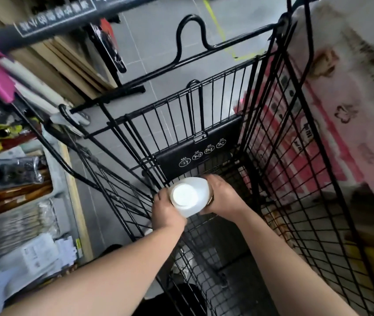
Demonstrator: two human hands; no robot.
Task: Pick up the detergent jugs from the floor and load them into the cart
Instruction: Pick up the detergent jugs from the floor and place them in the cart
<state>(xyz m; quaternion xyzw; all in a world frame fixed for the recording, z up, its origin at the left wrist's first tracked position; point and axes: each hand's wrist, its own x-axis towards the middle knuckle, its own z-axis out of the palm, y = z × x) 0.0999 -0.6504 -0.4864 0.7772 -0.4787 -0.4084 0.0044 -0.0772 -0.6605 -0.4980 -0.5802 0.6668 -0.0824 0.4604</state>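
Note:
A white detergent jug (189,196), seen from above with its round white cap toward me, sits between my two hands inside the black wire cart (295,169). My left hand (166,209) grips its left side. My right hand (223,196) wraps round its right side. The jug is low in the basket, near the black child-seat flap (195,151) at the cart's handle end. Its lower body and whether it rests on the cart floor are hidden by my hands.
Store shelves (22,201) with packaged goods run along the left. Pink and white packs of paper goods (332,124) press against the cart's right side. Grey tiled floor (165,53) with a yellow line lies beyond the cart handle (193,26).

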